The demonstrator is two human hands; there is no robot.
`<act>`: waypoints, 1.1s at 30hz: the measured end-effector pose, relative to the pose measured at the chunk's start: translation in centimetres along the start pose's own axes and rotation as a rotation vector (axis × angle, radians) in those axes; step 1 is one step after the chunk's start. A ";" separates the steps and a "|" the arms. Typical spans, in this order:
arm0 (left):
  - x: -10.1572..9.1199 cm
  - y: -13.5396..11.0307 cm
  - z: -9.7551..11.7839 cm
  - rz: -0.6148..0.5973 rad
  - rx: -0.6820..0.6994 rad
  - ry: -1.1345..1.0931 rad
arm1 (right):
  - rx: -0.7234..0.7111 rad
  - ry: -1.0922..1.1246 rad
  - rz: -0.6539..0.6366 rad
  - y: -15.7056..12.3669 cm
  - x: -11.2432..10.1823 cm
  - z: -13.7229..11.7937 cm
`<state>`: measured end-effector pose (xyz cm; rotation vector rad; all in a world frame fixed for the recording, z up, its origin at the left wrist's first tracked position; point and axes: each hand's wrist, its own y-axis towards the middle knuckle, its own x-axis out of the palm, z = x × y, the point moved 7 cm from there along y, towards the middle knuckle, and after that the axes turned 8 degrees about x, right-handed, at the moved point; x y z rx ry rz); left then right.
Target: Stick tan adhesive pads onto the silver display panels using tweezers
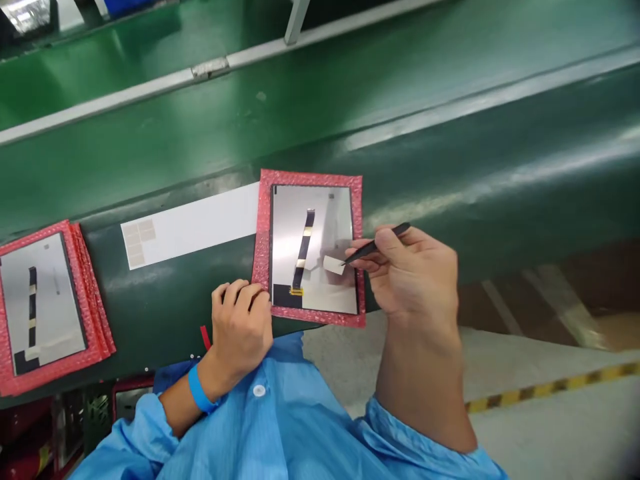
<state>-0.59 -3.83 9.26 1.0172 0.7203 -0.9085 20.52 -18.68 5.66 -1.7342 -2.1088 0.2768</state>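
A flat display panel [327, 213] with a silvery back lies on a pink bubble-wrap sheet [310, 179]. A dark flex cable [303, 250] with a gold connector runs up the panel. My right hand [415, 273] grips black tweezers [373, 248], whose tip is at a small pale label [334, 265] over the panel's right half. I cannot tell whether the label touches the panel. My left hand [243, 323] has curled fingers at the sheet's lower left corner; its thumb and anything inside are hidden.
A white label strip [200, 223] with several pale labels at its left end reaches the sheet. Farther left, another panel [53, 287] tops a pink bubble-wrap stack [93, 300]. A metal rail [150, 92] crosses behind the green work surface [175, 287]. Yellow-black tape [555, 387] marks the floor.
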 end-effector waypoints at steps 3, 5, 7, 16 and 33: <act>-0.1 0.4 -0.1 -0.031 -0.015 -0.055 | 0.028 -0.067 -0.025 -0.8 1.0 -0.1; 0.0 0.5 -0.2 -0.044 -0.016 -0.063 | 0.039 -0.116 -0.036 -1.3 1.5 0.0; 0.0 0.7 -0.2 -0.052 -0.020 -0.069 | 0.018 -0.163 -0.037 -1.7 1.8 -0.2; 0.4 1.5 0.8 -0.100 0.034 -0.070 | -0.085 -0.279 0.033 -2.7 1.6 -0.8; 1.3 1.9 1.9 -0.149 0.097 0.020 | -0.163 -0.438 -0.009 -3.0 2.7 -0.3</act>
